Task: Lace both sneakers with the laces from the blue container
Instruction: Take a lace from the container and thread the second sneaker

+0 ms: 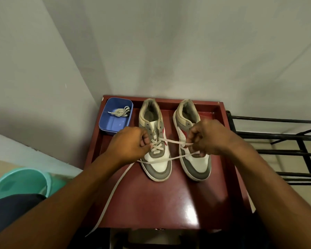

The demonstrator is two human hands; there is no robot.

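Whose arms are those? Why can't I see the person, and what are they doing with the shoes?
There is only one picture. It comes from a camera worn on the person's head, looking down. That is why you see just two arms reaching forward, like your own when you look down. There is no machine here, only bare hands.

On the red table two sneakers stand side by side. The left hand and the right hand each pinch a white lace. It is criss-crossed through the lower holes of the sneaker on the left. The sneaker on the right has no lace that I can see, though the right hand hides part of it.

In the table's far left corner sits a blue container with another lace bundled inside.
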